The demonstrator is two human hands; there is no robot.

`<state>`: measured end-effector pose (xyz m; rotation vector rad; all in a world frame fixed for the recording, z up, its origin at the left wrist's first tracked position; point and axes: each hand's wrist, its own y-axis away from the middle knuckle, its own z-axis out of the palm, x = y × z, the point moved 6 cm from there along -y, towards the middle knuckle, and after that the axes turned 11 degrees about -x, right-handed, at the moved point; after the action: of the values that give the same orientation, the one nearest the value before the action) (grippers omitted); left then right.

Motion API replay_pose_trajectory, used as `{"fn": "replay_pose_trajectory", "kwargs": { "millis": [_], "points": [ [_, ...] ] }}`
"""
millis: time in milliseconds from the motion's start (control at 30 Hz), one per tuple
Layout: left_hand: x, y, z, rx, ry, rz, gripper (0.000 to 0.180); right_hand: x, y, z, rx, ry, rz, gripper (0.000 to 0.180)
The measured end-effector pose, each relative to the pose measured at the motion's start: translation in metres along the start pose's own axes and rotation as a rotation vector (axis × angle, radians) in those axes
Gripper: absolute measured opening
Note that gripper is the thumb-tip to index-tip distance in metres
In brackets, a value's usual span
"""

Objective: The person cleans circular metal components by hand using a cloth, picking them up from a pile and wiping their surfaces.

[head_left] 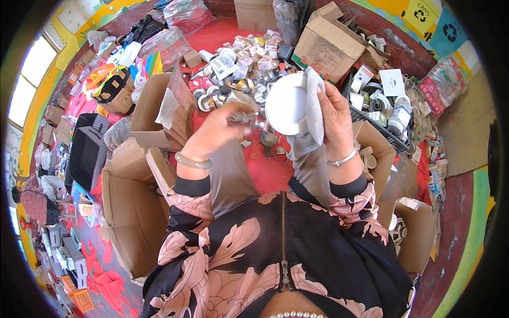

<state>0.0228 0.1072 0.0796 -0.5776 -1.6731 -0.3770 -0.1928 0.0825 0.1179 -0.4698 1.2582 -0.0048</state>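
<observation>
My right hand [338,119] is raised and closed around a white round shallow dish-like piece [287,104], fingers at its right edge. Grey knitted cloth [315,103] lies between that hand and the piece and hangs below it. My left hand [214,130] is closed on a crumpled greyish wad [243,108], cloth or paper, blurred by motion. The wad is just left of the white piece, apart from it. Beyond both hands spreads a heap of small lamp-like fittings and little boxes [254,58].
Open cardboard boxes stand at my left [130,212] and right [416,233]. A black crate [383,130] of white fittings and cartons sits at right. A large carton [328,47] stands behind the heap. Far left, a person [38,201] is near stacked baskets [74,259].
</observation>
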Motion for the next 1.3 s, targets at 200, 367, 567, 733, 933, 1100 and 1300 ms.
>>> {"fn": "replay_pose_trajectory", "kwargs": {
  "millis": [200, 367, 567, 733, 933, 1100, 1300],
  "points": [
    [0.027, -0.002, 0.027, 0.066, -0.217, 0.1, 0.04, -0.022, -0.002, 0.027, -0.388, 0.677, -0.182, 0.016],
    [0.021, -0.009, 0.049, 0.239, -0.272, 0.108, 0.034, -0.007, -0.005, 0.022, -0.303, 0.741, -0.074, 0.024],
    [0.011, -0.007, 0.033, 0.675, 0.027, 0.231, 0.032, 0.035, 0.013, 0.004, 0.033, 0.533, -0.036, 0.02],
    [-0.003, -0.008, 0.044, 0.76, -0.069, 0.122, 0.029, 0.061, 0.035, 0.027, 0.247, 0.22, -0.125, 0.033],
    [0.017, -0.011, 0.057, 0.656, -0.335, 0.304, 0.024, 0.058, 0.026, 0.015, 0.29, 0.082, -0.027, 0.028],
    [0.042, -0.006, 0.063, 0.54, -0.523, 0.368, 0.024, 0.012, 0.01, 0.011, 0.256, 0.595, -0.391, 0.024],
    [0.061, 0.005, 0.054, 0.45, -0.517, 0.27, 0.024, -0.012, 0.003, 0.017, -0.075, 0.877, -0.324, 0.021]
  ]
}}
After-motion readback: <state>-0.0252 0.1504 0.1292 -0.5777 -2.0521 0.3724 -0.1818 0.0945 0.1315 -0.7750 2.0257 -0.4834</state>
